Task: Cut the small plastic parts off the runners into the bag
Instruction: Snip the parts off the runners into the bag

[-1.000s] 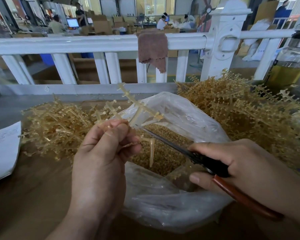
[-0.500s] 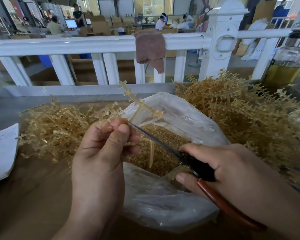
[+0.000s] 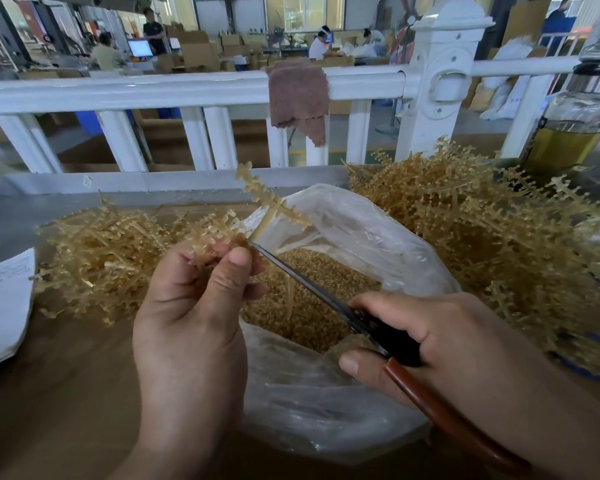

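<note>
My left hand (image 3: 191, 306) pinches a tan plastic runner (image 3: 269, 206) between thumb and fingers, holding it above the open clear plastic bag (image 3: 361, 237). The bag holds a heap of small tan cut parts (image 3: 312, 306). My right hand (image 3: 440, 337) grips scissors (image 3: 378, 327) with black and red-brown handles. Their blades point up and left, and the tip touches the runner right beside my left fingertips. One branch of the runner hangs down over the bag's mouth.
A tangled pile of tan runners (image 3: 492, 237) lies right of the bag, another pile (image 3: 111, 251) left of it. White paper (image 3: 4, 303) sits at the table's left edge. A white railing (image 3: 187, 88) with a brown cloth (image 3: 298, 95) runs behind; a glass bottle (image 3: 575, 129) stands far right.
The scissors have slid up and left along the runner, so the tip now meets my left fingertips. My left hand has turned the runner slightly; the view has shifted a little.
</note>
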